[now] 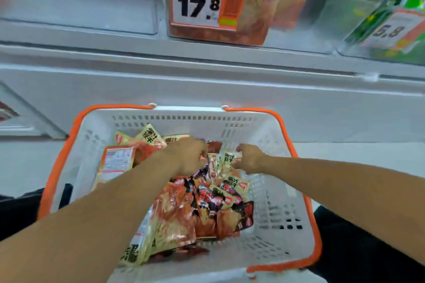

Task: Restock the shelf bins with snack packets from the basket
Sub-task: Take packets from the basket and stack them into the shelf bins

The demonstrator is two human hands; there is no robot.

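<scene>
A white basket (276,202) with an orange rim sits below me, holding several yellow, red and black snack packets (207,204). Both my hands reach down into it. My left hand (189,156) has its fingers curled down among the packets at the far middle of the pile. My right hand (249,158) pinches a small yellow packet (227,162) by its edge. Above, a clear shelf bin (287,39) with a 17.8 price tag (197,2) holds larger yellow packets (255,2) of the same kind.
A clear bin (80,7) stands left of the tagged one. On the right a bin with green packets (404,14) carries a 5.8 tag. A grey shelf ledge (207,71) runs between bins and basket. My dark-clothed legs flank the basket.
</scene>
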